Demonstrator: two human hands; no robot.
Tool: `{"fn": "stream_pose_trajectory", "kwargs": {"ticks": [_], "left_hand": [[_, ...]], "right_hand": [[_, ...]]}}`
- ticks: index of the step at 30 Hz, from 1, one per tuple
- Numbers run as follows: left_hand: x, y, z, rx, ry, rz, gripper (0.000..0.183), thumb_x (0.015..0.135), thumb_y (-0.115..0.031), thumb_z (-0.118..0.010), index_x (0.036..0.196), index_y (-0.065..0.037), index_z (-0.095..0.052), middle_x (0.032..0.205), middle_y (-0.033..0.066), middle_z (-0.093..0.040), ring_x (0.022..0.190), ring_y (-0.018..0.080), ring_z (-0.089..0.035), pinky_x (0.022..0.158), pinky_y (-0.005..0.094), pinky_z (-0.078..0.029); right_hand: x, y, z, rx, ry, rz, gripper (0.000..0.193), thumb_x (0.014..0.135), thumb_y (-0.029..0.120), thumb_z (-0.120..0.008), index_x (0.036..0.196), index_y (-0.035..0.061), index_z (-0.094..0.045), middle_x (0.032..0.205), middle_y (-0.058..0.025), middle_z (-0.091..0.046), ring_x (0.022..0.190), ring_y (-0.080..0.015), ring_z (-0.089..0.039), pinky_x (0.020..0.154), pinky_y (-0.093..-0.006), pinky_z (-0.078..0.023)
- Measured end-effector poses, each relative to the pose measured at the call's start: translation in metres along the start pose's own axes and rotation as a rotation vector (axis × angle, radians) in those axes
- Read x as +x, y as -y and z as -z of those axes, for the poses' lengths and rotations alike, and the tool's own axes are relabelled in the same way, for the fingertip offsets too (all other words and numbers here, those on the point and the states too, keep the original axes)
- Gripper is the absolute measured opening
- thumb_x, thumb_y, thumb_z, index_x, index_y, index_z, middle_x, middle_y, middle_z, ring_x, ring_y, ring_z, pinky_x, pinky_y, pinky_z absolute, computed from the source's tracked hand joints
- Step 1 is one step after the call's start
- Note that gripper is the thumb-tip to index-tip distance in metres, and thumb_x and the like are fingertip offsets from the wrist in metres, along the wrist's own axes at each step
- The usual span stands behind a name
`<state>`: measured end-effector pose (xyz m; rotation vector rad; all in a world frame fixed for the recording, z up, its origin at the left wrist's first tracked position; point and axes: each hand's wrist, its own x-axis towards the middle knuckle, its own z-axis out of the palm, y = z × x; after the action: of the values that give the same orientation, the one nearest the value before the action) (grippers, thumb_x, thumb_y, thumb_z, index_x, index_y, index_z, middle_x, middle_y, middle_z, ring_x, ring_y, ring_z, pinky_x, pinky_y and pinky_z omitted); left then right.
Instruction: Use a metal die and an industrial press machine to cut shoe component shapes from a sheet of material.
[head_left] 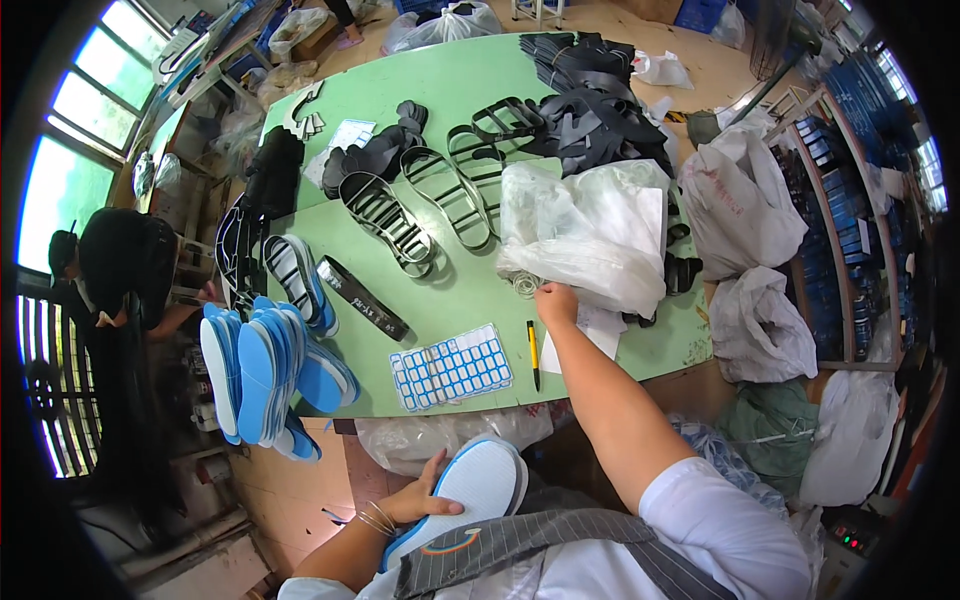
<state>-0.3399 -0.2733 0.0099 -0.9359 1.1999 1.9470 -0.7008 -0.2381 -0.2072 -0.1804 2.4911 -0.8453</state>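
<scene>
Close to my body, my left hand (425,500) grips a small stack of shoe soles (482,487), white on the face and blue at the edges. Its thumb presses on the top face. Several thin bands circle that wrist. Stretched over the green table, my right hand (556,302) pinches at a bundle of thin pale bands (525,285) beside a clear plastic bag (590,245). How many bands its fingertips hold is hidden. A yellow pen (534,355) and a sheet of blue-bordered labels (451,368) lie just left of that forearm.
Blue soles (265,370) stand stacked at the left edge of the green table (450,80). Black sole-shaped frames (390,222), a dark strip (362,298) and black strap bundles (590,125) lie farther back. White sacks (742,200) and a shelf (835,220) stand right. Another person (125,265) is at left.
</scene>
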Motion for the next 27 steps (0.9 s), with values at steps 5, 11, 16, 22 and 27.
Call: {"fn": "stream_pose_trajectory", "kwargs": {"ticks": [5, 11, 16, 22, 27], "left_hand": [[-0.018, -0.022, -0.002, 0.094, 0.038, -0.145, 0.129, 0.068, -0.051, -0.078, 0.149, -0.001, 0.008, 0.152, 0.0259, -0.010, 0.143, 0.0327, -0.010, 0.114, 0.0410, -0.013], [0.010, -0.008, -0.004, 0.021, 0.286, -0.034, 0.126, 0.067, -0.062, -0.075, 0.150, 0.000, -0.001, 0.149, 0.0221, -0.022, 0.138, 0.0304, -0.023, 0.112, 0.0418, -0.023], [0.005, -0.031, -0.019, 0.092, 0.260, -0.285, 0.130, 0.062, -0.064, -0.076, 0.150, -0.002, -0.004, 0.150, 0.0222, -0.017, 0.139, 0.0321, -0.021, 0.113, 0.0444, -0.018], [0.021, -0.052, -0.034, 0.209, 0.302, -0.503, 0.138, 0.057, -0.068, -0.077, 0.151, -0.005, 0.001, 0.152, 0.0244, -0.014, 0.141, 0.0349, -0.018, 0.115, 0.0450, -0.012], [0.022, -0.058, -0.044, 0.059, 0.377, -0.385, 0.142, 0.057, -0.062, -0.080, 0.150, -0.001, 0.008, 0.150, 0.0263, -0.019, 0.139, 0.0340, -0.023, 0.114, 0.0432, -0.016]], "right_hand": [[0.000, -0.006, -0.013, -0.030, 0.082, 0.046, 0.025, 0.074, 0.033, -0.071, 0.084, 0.0105, -0.074, 0.087, -0.0134, -0.070, 0.084, -0.0307, -0.067, 0.077, -0.0402, -0.053], [-0.006, -0.044, 0.023, 0.196, -0.087, 0.191, 0.019, 0.076, 0.025, -0.072, 0.082, 0.0066, -0.072, 0.079, -0.0121, -0.069, 0.074, -0.0267, -0.065, 0.070, -0.0361, -0.051], [-0.082, -0.035, 0.075, 0.271, 0.161, 0.254, 0.010, 0.079, 0.012, -0.066, 0.079, 0.0055, -0.058, 0.068, -0.0080, -0.060, 0.071, -0.0214, -0.062, 0.063, -0.0358, -0.048], [-0.233, -0.039, 0.128, 0.881, 1.103, -0.264, 0.031, 0.090, 0.024, -0.059, 0.116, 0.0069, -0.059, 0.108, -0.0119, -0.063, 0.095, -0.0214, -0.061, 0.081, -0.0342, -0.051], [-0.265, -0.015, 0.154, 0.984, 1.211, -0.261, 0.036, 0.092, 0.026, -0.055, 0.121, 0.0039, -0.052, 0.110, -0.0117, -0.061, 0.096, -0.0243, -0.060, 0.081, -0.0343, -0.052]]}}
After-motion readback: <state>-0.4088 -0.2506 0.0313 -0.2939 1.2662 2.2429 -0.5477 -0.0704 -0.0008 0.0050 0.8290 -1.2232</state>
